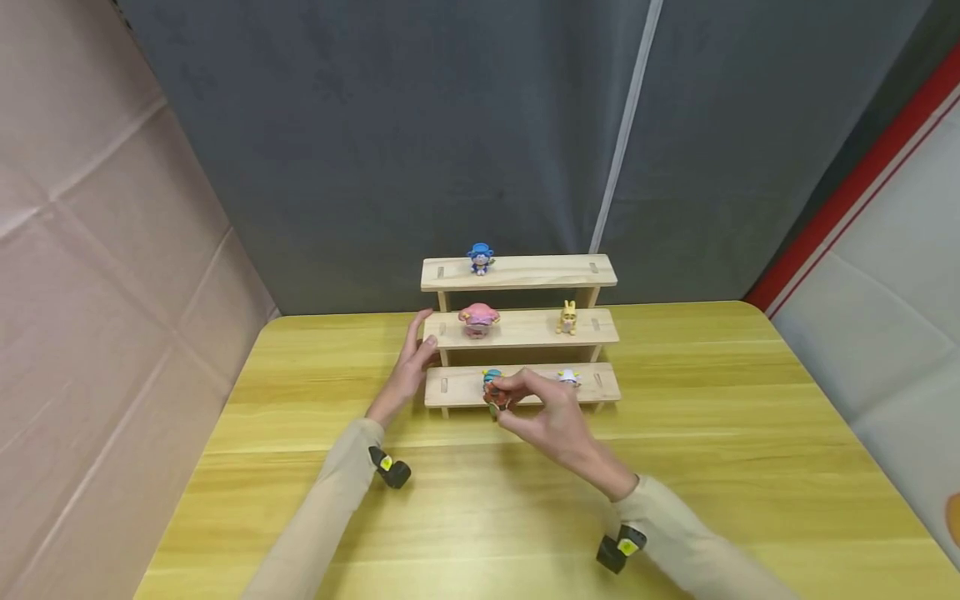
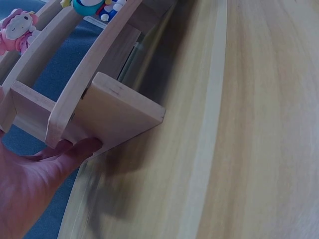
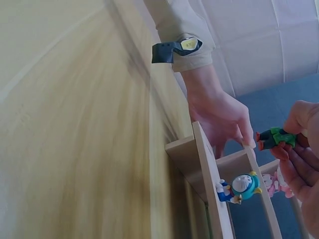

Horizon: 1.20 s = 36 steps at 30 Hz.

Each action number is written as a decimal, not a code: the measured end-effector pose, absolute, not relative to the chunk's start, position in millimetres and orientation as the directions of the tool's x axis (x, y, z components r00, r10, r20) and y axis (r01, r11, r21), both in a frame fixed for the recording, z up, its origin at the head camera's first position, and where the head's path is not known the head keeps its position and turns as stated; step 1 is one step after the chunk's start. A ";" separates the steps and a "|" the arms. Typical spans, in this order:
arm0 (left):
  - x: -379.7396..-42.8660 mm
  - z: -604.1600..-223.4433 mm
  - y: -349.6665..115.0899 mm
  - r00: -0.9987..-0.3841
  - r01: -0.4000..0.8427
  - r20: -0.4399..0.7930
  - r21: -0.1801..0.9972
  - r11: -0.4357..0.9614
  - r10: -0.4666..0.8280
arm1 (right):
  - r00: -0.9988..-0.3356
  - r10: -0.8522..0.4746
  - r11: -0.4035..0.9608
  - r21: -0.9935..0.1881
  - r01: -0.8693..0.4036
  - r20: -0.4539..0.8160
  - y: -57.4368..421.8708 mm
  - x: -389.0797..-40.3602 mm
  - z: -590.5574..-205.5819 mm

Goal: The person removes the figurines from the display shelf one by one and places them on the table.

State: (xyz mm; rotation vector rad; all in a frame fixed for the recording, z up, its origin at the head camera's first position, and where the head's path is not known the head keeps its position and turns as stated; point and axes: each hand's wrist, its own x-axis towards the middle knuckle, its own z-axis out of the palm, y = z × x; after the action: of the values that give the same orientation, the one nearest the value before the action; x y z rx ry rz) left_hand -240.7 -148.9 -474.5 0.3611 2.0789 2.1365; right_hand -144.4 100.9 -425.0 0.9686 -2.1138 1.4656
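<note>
A three-tier wooden display shelf (image 1: 525, 331) stands at the back of the table. My left hand (image 1: 405, 371) holds its left end, with the thumb and fingers at the side panel (image 2: 114, 114). Between thumb and fingertips, my right hand (image 1: 553, 423) pinches a small figurine with a green and dark body (image 3: 279, 138) and orange feet, over the bottom tier's front edge. Beyond it on that tier is a teal-capped figurine (image 3: 242, 185), partly covered in the head view. A white-topped figurine (image 1: 568, 377) stands to its right, its lower part hidden by my right hand.
On the middle tier, a pink figurine (image 1: 478, 321) is at left and a yellow rabbit figurine (image 1: 567, 318) at right. A blue figurine (image 1: 480, 260) stands on the top tier's left. Behind the wood-grain table (image 1: 712, 417) hangs a dark grey curtain (image 1: 375, 150).
</note>
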 end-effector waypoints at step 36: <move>-240.1 -476.6 -147.6 -0.969 0.079 0.075 0.997 0.007 0.236 | -0.764 -0.348 0.263 -0.726 -0.635 0.543 84.6 -128.5 -468.2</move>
State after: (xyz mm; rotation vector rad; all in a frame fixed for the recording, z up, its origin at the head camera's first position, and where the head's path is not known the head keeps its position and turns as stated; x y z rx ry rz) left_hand -240.1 -147.6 -476.6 0.3383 2.1452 2.1107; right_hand -128.5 84.6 -468.2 0.9086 -2.2631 1.5026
